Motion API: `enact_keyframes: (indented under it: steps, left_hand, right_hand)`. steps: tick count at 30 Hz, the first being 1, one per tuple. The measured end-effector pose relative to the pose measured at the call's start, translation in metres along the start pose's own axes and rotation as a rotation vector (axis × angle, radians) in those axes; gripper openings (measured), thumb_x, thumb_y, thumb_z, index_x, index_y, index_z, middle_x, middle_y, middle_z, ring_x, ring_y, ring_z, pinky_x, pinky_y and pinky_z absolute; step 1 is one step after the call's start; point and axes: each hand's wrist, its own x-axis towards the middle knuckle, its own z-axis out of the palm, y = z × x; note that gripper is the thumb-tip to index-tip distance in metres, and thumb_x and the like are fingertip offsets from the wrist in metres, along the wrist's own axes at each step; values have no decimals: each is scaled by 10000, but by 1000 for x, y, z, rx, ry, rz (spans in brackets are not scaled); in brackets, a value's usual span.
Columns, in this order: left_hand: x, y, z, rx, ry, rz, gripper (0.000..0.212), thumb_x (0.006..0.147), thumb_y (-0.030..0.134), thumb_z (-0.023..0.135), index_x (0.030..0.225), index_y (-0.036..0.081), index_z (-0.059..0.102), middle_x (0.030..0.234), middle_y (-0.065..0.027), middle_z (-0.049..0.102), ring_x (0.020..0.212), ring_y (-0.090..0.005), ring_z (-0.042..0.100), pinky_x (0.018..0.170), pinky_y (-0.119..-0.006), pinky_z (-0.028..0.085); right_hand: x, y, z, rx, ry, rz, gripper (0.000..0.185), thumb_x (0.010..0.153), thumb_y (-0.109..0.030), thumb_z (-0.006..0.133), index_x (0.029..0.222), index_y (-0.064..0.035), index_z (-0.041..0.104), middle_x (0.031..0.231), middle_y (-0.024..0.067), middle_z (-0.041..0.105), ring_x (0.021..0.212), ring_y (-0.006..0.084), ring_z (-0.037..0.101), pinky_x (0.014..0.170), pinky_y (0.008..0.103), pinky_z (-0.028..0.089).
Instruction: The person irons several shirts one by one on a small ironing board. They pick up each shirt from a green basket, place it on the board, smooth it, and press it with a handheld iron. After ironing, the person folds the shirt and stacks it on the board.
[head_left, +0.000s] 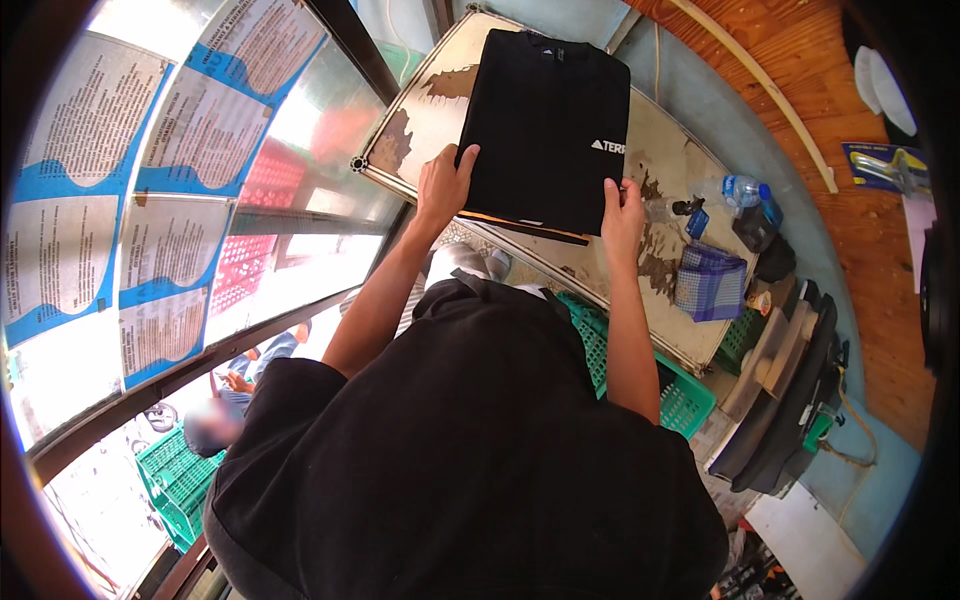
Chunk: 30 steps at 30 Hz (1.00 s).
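Note:
A folded black T-shirt (547, 127) with a white print near its right edge lies over the worn table (390, 139), collar away from me. My left hand (446, 184) grips its left edge, thumb on top and fingers mostly hidden. On the opposite edge, my right hand (624, 217) holds it the same way, close to the near corner. An orange strip (495, 223) and a dark layer show under the shirt's near edge; whether they belong to the same garment, I cannot tell.
Right of the shirt are a plastic bottle (739, 191), a small clear bottle (660, 210) and a checked cloth (709, 281). Green plastic crates (682, 397) stand below the table. Paper-covered window panes (172, 142) rise at left; beyond them a person (240, 382) sits outside.

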Motion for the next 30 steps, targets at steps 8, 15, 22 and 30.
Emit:
enact_keyframes:
  steps: [8,15,22,30]
  left_hand:
    - [-1,-17,13,11,10,27,551,1051,459,573,842,-51,590,745,-314,631,768,-517,631,691,-555,458]
    - [-4,-26,12,-8,26,-48,542,1058,484,539,957,-39,638,820,-298,691,841,-508,667,743,-542,507]
    - [-31,-65,-22,-362,-373,-184,340,1074,270,503,1115,-37,641,857,-117,695,737,-179,696,677,-331,571]
    - [-32,-84,-15,-580,-534,-181,272,1093,196,531,1165,-42,639,956,-68,705,833,-129,679,805,-290,555]
  right_hand:
    - [-8,2,2,-101,24,-16,437,1040,-380,635,1209,23,612,834,136,637,734,258,598,722,400,492]
    - [-13,27,3,-162,-6,53,424,1083,-373,548,1272,6,568,949,121,662,829,253,682,734,410,526]
    - [-54,56,-30,439,-300,500,173,1063,-182,568,1193,-67,568,987,76,679,829,169,699,639,282,548]
    - [-55,43,-21,569,-184,430,196,972,-29,593,1161,-40,544,933,73,662,779,137,667,606,261,510]
